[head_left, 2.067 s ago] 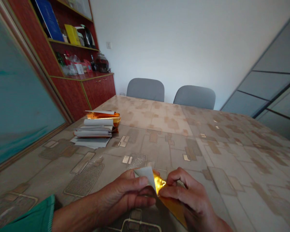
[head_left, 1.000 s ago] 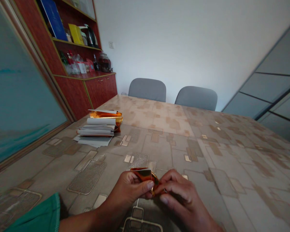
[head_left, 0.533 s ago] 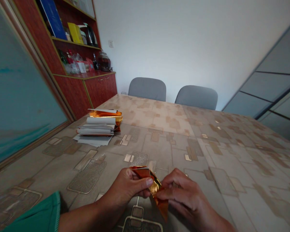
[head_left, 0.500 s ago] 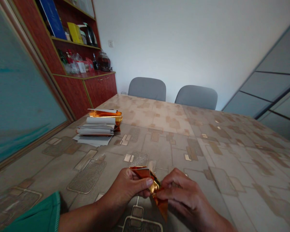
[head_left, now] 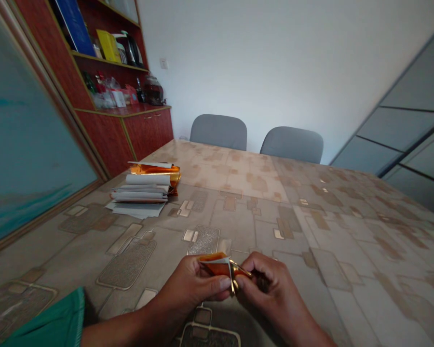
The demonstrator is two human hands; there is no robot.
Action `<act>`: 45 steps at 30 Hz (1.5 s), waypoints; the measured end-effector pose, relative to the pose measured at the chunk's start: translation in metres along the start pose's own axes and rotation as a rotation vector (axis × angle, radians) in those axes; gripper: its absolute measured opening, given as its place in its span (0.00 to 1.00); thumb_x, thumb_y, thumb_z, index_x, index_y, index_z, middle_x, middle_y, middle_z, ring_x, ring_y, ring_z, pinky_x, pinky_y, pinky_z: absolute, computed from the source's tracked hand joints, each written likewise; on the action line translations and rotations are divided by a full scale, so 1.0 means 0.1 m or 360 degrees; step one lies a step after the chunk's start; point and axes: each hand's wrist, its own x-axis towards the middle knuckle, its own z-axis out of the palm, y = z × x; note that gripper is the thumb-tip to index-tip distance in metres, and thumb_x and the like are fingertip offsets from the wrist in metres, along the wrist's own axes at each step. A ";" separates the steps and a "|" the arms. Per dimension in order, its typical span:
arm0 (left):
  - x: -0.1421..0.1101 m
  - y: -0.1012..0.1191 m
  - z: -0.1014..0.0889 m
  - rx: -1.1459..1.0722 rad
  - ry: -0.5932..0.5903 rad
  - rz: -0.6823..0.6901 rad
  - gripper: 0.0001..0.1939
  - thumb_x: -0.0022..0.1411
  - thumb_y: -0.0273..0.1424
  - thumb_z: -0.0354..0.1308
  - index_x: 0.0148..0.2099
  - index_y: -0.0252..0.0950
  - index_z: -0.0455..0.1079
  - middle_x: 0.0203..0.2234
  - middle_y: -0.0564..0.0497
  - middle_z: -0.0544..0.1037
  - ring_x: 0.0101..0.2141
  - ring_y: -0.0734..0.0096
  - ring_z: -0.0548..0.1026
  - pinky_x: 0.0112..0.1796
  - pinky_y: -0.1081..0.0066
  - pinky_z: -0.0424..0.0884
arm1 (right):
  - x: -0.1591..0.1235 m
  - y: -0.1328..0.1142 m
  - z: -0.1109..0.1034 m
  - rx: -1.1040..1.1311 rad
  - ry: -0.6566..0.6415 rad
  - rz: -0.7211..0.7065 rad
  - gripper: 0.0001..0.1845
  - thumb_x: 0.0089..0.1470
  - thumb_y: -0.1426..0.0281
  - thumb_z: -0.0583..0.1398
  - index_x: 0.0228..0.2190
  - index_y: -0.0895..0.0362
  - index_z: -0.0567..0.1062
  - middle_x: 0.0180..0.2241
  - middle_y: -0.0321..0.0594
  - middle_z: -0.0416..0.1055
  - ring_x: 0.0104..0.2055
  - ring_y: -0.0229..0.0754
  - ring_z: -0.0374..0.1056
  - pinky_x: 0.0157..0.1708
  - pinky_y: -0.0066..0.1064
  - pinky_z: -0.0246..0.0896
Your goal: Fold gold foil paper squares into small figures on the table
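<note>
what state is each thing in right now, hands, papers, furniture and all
left hand, pinching gold paper
right hand, pinching its other end
gold paper, folded, pale side partly showing
paper stack, uneven, loosely layered
lower cabinet doors, shut
gray chairs, upright behind table
kettle, upright, lid unclear

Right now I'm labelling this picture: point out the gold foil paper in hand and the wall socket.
Gold foil paper (head_left: 220, 268), head view: panel facing the camera.
Wall socket (head_left: 163, 63), head view: middle of its faceplate.
</note>
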 end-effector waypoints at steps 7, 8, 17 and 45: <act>-0.06 0.04 0.03 -0.0036 0.0002 -0.0152 0.19 0.53 0.43 0.74 0.41 0.35 0.83 0.33 0.47 0.84 0.37 0.68 0.79 0.40 0.75 0.74 | -0.02 -0.01 -0.04 -0.0043 -0.0018 0.0020 0.09 0.52 0.71 0.61 0.22 0.56 0.71 0.20 0.32 0.66 0.22 0.35 0.60 0.22 0.25 0.51; -0.05 0.03 0.02 -0.0030 -0.0008 -0.0151 0.19 0.53 0.43 0.74 0.41 0.35 0.83 0.34 0.46 0.84 0.37 0.68 0.79 0.40 0.75 0.74 | -0.02 -0.01 -0.04 -0.0076 -0.0022 -0.0014 0.09 0.52 0.72 0.61 0.22 0.56 0.72 0.20 0.33 0.67 0.23 0.36 0.61 0.22 0.26 0.52; -0.05 -0.01 0.03 0.0024 -0.0038 -0.0124 0.17 0.56 0.41 0.72 0.43 0.35 0.83 0.36 0.47 0.84 0.37 0.69 0.80 0.39 0.77 0.74 | -0.01 -0.01 -0.06 -0.0253 -0.0187 -0.0171 0.10 0.54 0.76 0.63 0.22 0.55 0.75 0.24 0.36 0.72 0.27 0.39 0.67 0.27 0.28 0.57; -0.05 0.08 0.07 -0.0122 0.0236 -0.0203 0.21 0.46 0.42 0.77 0.38 0.32 0.82 0.32 0.49 0.83 0.34 0.71 0.80 0.37 0.76 0.77 | -0.03 -0.06 -0.05 0.0009 -0.0132 -0.0009 0.11 0.59 0.68 0.58 0.25 0.55 0.70 0.24 0.34 0.67 0.26 0.37 0.61 0.25 0.27 0.52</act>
